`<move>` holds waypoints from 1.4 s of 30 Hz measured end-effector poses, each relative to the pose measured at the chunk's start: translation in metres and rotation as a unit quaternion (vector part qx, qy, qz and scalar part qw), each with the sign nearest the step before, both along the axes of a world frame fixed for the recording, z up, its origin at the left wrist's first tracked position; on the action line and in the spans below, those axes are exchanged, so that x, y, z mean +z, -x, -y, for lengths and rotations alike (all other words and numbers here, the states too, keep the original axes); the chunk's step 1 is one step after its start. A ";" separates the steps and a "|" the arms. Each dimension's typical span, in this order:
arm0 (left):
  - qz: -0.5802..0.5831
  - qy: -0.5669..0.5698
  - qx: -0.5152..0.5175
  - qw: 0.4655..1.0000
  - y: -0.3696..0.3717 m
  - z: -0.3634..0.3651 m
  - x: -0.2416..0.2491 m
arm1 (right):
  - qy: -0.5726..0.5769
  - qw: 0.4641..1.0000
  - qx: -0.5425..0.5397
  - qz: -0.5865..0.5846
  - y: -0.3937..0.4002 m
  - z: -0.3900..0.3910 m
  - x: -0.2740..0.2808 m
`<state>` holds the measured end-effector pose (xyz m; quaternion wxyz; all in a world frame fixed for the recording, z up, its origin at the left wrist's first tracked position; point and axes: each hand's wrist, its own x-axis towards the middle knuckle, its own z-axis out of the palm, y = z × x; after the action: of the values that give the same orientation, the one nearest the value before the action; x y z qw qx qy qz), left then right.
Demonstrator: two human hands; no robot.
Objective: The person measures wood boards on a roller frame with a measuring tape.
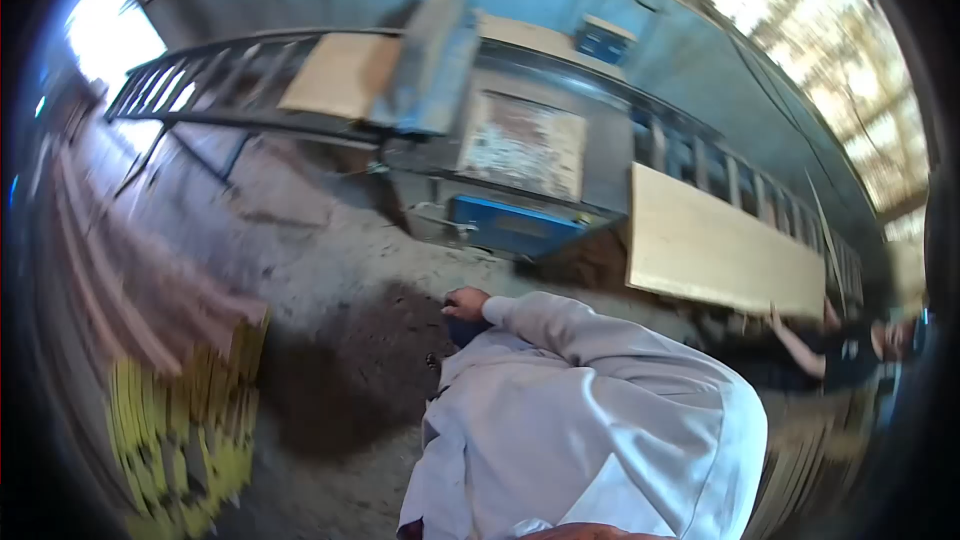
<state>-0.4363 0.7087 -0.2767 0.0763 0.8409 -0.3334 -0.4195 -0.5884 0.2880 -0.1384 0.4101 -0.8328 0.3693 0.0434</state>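
Note:
My right hand [466, 303], at the end of a pale long sleeve, is by my front over dark blue cloth. Its fingers look bent, but blur hides whether they are closed on anything, and no object shows in it. My left hand does not show; only pale cloth appears on that side. Ahead is a machine with a worn metal bed [525, 145] and a blue panel [515, 225] below. A pale board [340, 75] lies on the left rollers, against the machine's upright blue part [430, 55].
At right, a person in dark clothes [850, 355] has their hands at a large pale board [725, 240] beside the right roller track [745, 180]. Long strips with yellow ends [185, 440] are stacked at lower left. A dark patch [330, 395] marks the floor.

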 end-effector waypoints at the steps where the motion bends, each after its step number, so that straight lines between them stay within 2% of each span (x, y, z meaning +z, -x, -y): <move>1: -0.006 0.000 -0.016 1.000 -0.015 0.008 0.001 | 0.002 0.999 -0.016 -0.035 0.013 0.001 -0.014; 3: -0.014 -0.004 -0.041 0.999 -0.045 0.023 -0.003 | -0.009 0.996 -0.056 -0.075 0.035 -0.002 -0.025; 5: -0.022 -0.006 -0.069 0.997 -0.077 0.049 0.000 | -0.051 0.968 -0.234 -0.068 0.065 0.000 -0.024; 7: -0.026 -0.004 -0.096 0.995 -0.105 0.083 0.001 | -0.054 0.950 -0.300 -0.062 0.075 0.003 -0.041; 11: -0.025 -0.008 -0.168 0.985 -0.157 0.156 0.011 | -0.065 0.922 -0.378 -0.051 0.092 -0.002 -0.049; 14: -0.020 -0.010 -0.213 0.977 -0.188 0.208 0.022 | -0.122 0.888 -0.441 -0.051 0.102 -0.004 -0.060; 17: -0.013 -0.014 -0.257 0.966 -0.213 0.259 0.033 | -0.106 0.844 -0.526 0.001 0.110 -0.014 -0.088; 19: -0.011 -0.014 -0.280 0.960 -0.229 0.291 0.040 | -0.114 0.807 -0.578 -0.036 0.116 -0.022 -0.094; 24: -0.014 0.001 -0.328 0.945 -0.253 0.369 0.045 | -0.176 0.752 -0.633 -0.049 0.125 -0.052 -0.138; 26: -0.014 0.004 -0.357 0.934 -0.254 0.399 0.043 | -0.196 0.779 -0.590 -0.086 0.125 -0.060 -0.141; 27: -0.018 0.005 -0.370 0.929 -0.255 0.413 0.044 | -0.198 0.769 -0.602 -0.080 0.123 -0.062 -0.141; 34: -0.028 0.008 -0.495 0.868 -0.239 0.496 0.038 | -0.181 0.669 -0.721 -0.009 0.106 -0.079 -0.105; 39: -0.031 0.009 -0.593 0.804 -0.229 0.548 0.038 | -0.138 0.593 -0.793 -0.001 0.073 -0.115 -0.141; 41: -0.031 0.016 -0.620 0.784 -0.226 0.566 0.040 | -0.133 0.575 -0.807 -0.016 0.057 -0.136 -0.138; 42: -0.032 0.018 -0.629 0.777 -0.226 0.574 0.041 | -0.134 0.545 -0.828 -0.014 0.043 -0.148 -0.133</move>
<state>-0.2105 0.1345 -0.2353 -0.1785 0.4286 -0.7927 -0.3951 -0.6315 0.4356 -0.2710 0.3659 -0.0921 0.8904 -0.2544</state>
